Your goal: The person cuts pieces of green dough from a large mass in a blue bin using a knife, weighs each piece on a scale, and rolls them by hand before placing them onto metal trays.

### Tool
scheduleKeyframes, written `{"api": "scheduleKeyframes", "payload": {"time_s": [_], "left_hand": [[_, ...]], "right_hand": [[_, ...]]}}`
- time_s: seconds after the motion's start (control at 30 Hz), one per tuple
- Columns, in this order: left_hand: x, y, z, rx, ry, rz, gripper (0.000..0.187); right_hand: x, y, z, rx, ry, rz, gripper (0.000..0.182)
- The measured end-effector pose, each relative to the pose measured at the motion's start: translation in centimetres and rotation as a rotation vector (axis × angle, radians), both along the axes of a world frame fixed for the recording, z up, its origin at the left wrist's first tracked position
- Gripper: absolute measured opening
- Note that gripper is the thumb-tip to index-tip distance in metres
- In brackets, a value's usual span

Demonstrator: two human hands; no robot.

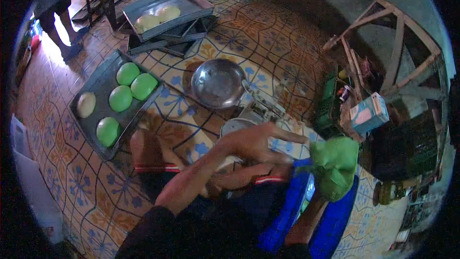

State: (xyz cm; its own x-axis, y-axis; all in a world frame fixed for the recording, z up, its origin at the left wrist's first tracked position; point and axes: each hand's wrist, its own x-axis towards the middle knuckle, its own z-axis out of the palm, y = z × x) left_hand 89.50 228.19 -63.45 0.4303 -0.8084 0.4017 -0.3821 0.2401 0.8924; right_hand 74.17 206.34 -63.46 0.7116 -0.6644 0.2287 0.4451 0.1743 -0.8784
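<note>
A lump of green dough (pixel 335 168) is held up at the right, over a blue tub (pixel 287 211) beside my leg. My right hand (pixel 323 204) grips it from below, its fingers mostly hidden behind the dough. Stretched across my lap, my left hand (pixel 251 143) has its fingers apart, with one fingertip close to the dough's left edge. In front of me on the tiled floor stands a balance scale (pixel 261 108) with a round metal pan (pixel 218 84). To the left, a metal tray (pixel 96 88) carries several green dough balls (pixel 120 98) and one pale dough ball (pixel 86 104).
Farther back, another tray (pixel 167 12) with pale dough balls rests on stacked trays (pixel 172 38). A wooden frame (pixel 397 48), a green crate (pixel 328 100) and a light-blue carton (pixel 369 112) are at the right. Another person's legs (pixel 60 29) show at upper left.
</note>
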Motion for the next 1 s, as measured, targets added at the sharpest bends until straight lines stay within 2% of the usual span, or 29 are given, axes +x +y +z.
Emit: {"api": "scheduleKeyframes", "payload": {"time_s": [0.03,0.07,0.1,0.17,0.2,0.27,0.3,0.37,0.43,0.47,0.6,0.63,0.7,0.77,0.8,0.87,0.9,0.97,1.0], "left_hand": [[0.9,3.4,-0.4,0.18,0.35,-0.024,0.045],[3.8,5.0,-7.6,-0.175,0.815,0.186,0.041],[6.2,6.5,-14.1,-0.166,0.27,0.772,0.035],[10.4,9.6,-19.6,-0.307,0.98,1.207,0.045],[12.8,10.1,-24.1,0.003,0.991,1.374,0.048],[15.8,9.2,-29.9,0.023,1.1,1.354,0.049],[17.3,8.5,-32.6,-0.065,1.153,1.31,0.048],[20.8,7.0,-37.7,-0.379,1.265,1.196,0.046],[23.9,6.3,-42.3,-0.839,1.368,1.006,0.045],[24.7,6.2,-44.0,-0.869,1.332,0.991,0.045],[22.2,7.1,-36.4,-0.431,0.842,1.252,0.038],[23.8,9.3,-39.0,-0.47,0.854,1.222,0.034],[22.8,10.9,-37.8,-0.764,0.718,1.051,0.024],[17.6,10.6,-26.1,-0.847,0.712,1.02,0.024],[16.7,10.6,-20.6,-0.673,0.847,1.143,0.038],[13.1,9.0,-13.5,-0.544,0.931,1.167,0.059],[10.3,7.7,-11.2,-0.597,0.888,1.07,0.061],[6.2,4.8,-7.3,-0.487,0.873,1.02,0.061],[4.9,3.7,-6.2,-0.325,0.899,1.064,0.058]], "right_hand": [[0.0,-0.4,-0.1,-0.011,0.029,-0.017,0.064],[-0.5,-1.4,0.0,-0.028,0.065,-0.053,0.064],[-1.0,-2.1,0.0,-0.047,0.099,-0.083,0.064],[-2.2,-3.8,0.2,-0.077,0.168,-0.147,0.063],[-2.8,-4.5,0.2,-0.084,0.198,-0.178,0.062],[-3.6,-5.6,0.2,-0.094,0.248,-0.227,0.061],[-4.0,-5.9,0.0,-0.095,0.274,-0.252,0.061],[-4.7,-6.4,0.0,-0.091,0.315,-0.297,0.06],[-5.1,-6.8,0.0,-0.078,0.349,-0.332,0.059],[-5.1,-6.8,0.0,-0.078,0.363,-0.337,0.059],[-5.9,-7.2,0.8,-0.064,0.394,-0.357,0.057],[-5.9,-7.1,1.1,-0.063,0.393,-0.355,0.057],[-5.8,-6.9,2.1,-0.075,0.389,-0.334,0.056],[-5.7,-6.7,3.4,-0.097,0.376,-0.314,0.055],[-5.5,-6.4,4.3,-0.112,0.366,-0.295,0.054],[-4.8,-6.0,6.3,-0.161,0.342,-0.245,0.054],[-4.2,-5.6,7.5,-0.186,0.329,-0.213,0.053],[-3.0,-4.6,9.7,-0.239,0.305,-0.147,0.052],[-2.1,-4.1,10.9,-0.272,0.297,-0.108,0.052]]}}
